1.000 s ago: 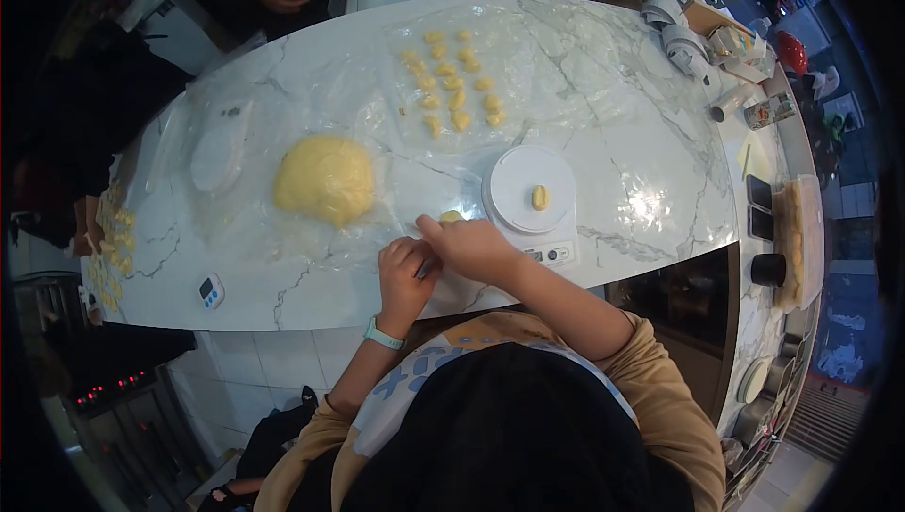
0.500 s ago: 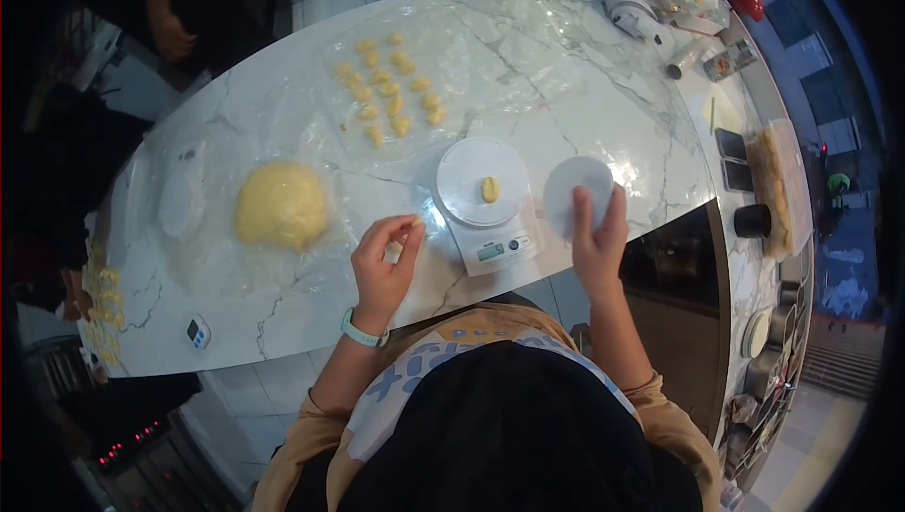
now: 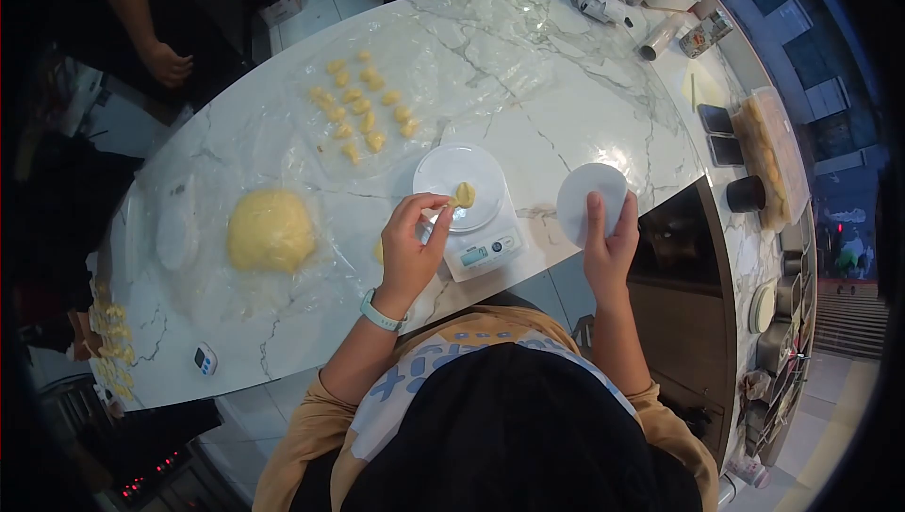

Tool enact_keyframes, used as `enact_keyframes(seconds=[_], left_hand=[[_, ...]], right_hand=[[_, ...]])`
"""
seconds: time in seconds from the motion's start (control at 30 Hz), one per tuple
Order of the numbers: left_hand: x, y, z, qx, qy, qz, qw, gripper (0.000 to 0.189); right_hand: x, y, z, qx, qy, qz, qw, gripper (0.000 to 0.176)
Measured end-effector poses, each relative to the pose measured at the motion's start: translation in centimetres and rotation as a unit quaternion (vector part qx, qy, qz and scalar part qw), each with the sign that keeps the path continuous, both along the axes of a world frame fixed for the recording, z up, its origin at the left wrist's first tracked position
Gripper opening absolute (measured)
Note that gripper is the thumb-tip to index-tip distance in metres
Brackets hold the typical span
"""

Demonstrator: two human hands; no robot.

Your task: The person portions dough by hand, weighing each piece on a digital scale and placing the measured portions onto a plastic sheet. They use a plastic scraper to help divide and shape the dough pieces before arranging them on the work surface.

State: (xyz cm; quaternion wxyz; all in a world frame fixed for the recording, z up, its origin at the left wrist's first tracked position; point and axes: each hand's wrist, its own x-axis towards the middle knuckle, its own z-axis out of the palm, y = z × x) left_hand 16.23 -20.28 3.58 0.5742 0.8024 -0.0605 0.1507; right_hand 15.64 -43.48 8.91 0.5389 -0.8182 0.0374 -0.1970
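Note:
A white digital kitchen scale (image 3: 485, 253) stands before me with a lump of yellow dough (image 3: 466, 195) on its round plate. Over the plate, my left hand (image 3: 412, 243) pinches a small bit of dough against the side of that lump. Part of another yellow dough piece (image 3: 379, 250) shows beside my left wrist on the table. To the right of the scale, my right hand (image 3: 611, 253) grips a flat, round white disc, which looks like a dough scraper (image 3: 584, 189), between thumb and fingers. A large ball of yellow dough (image 3: 271, 229) rests on plastic sheeting at left.
Several small dough pieces (image 3: 361, 107) lie on clear plastic beyond the scale. A blue-and-white timer (image 3: 205, 358) is near the front edge. Phones (image 3: 726, 151), a black cup (image 3: 746, 194) and a long pastry container (image 3: 775, 163) line the right. Another person's hand (image 3: 168, 64) hangs at upper left.
My left hand has moved from beside the scale to the dough lump on its plate. My right hand still holds the disc, now slightly farther from the scale. The view has shifted somewhat.

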Motion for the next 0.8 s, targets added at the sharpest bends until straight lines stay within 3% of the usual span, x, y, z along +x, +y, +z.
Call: enact_keyframes(seconds=[0.07,0.13,0.23,0.37,0.43,0.5,0.6,0.67,0.8], left_hand=[[0.0,0.0,0.2,0.032,0.004,0.015,0.999,0.019],[0.4,-0.1,0.4,0.173,-0.037,0.056,0.983,0.020],[1.1,0.3,0.0,0.261,-0.039,0.029,0.964,0.022],[1.2,1.0,-0.2,0.234,-0.085,0.009,0.969,0.019],[-0.4,1.6,0.4,0.114,-0.095,0.112,0.983,0.018],[-2.2,2.9,0.0,0.116,-0.105,0.137,0.978,0.016],[-5.3,4.4,-1.2,0.197,-0.056,0.122,0.971,0.016],[-7.0,4.8,-2.1,0.281,-0.005,0.048,0.958,0.014],[-7.8,4.7,-3.0,0.307,-0.021,0.069,0.949,0.013]], right_hand=[[0.1,0.0,-0.1,0.002,-0.004,-0.002,1.000,0.022],[0.3,0.2,-0.3,0.005,-0.006,-0.001,1.000,0.021],[0.5,0.6,-0.6,-0.035,-0.054,0.020,0.998,0.019],[0.4,0.8,-0.2,-0.046,-0.036,0.026,0.998,0.019],[0.4,0.7,-0.1,-0.046,-0.038,0.023,0.998,0.019],[0.4,0.6,0.0,-0.037,-0.043,0.017,0.998,0.019],[0.3,0.5,-0.1,-0.007,0.012,0.008,1.000,0.021],[0.4,0.4,-0.3,-0.001,0.009,0.010,1.000,0.021],[1.0,0.9,-0.4,-0.036,-0.045,0.015,0.998,0.020]])
